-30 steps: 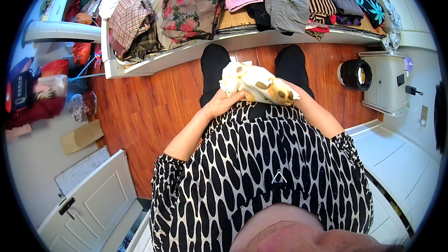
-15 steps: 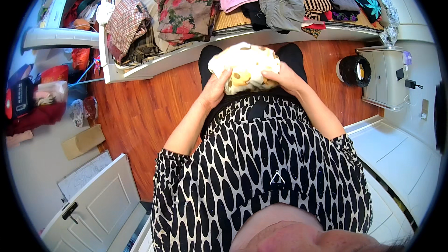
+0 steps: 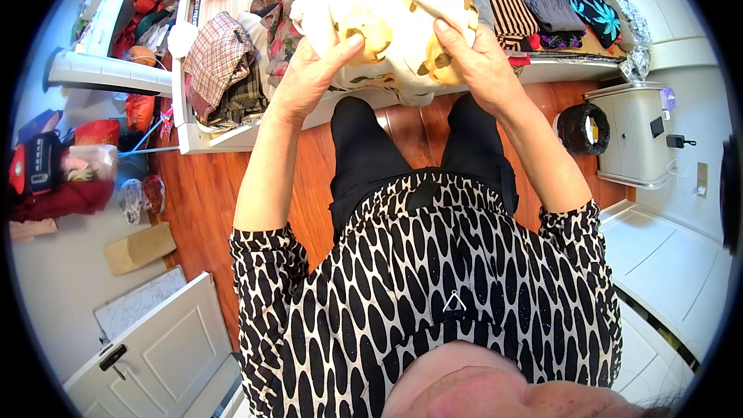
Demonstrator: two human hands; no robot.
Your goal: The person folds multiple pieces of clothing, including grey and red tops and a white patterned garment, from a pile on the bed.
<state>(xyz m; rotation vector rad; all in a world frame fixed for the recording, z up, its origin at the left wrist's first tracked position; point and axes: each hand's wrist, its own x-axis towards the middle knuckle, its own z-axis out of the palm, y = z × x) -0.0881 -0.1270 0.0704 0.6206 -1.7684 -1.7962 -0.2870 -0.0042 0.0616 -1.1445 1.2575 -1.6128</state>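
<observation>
A folded cream cloth (image 3: 395, 15) with yellow and brown printed shapes is held up in front of me, above my knees and over the bed's near edge. Its left side is gripped by my left hand (image 3: 311, 77), thumb on top and fingers hidden beneath. My right hand (image 3: 484, 66) pinches the other side the same way. Whether the cloth is a garment, I cannot tell. Behind it, the bundle partly covers the dark floral clothes (image 3: 282, 39) and hides most of the pink and grey ones.
On the bed with its white frame (image 3: 224, 139) lie a plaid shirt (image 3: 217, 50), striped clothing (image 3: 507, 11) and dark folded clothes (image 3: 551, 15). A black-lined bin (image 3: 571, 135) stands by a pale cabinet (image 3: 631, 131) at right. A white door (image 3: 166, 340) is at lower left.
Both hands have lifted the cloth up and away from my lap toward the bed. It spreads wider and now covers the pink and grey clothes.
</observation>
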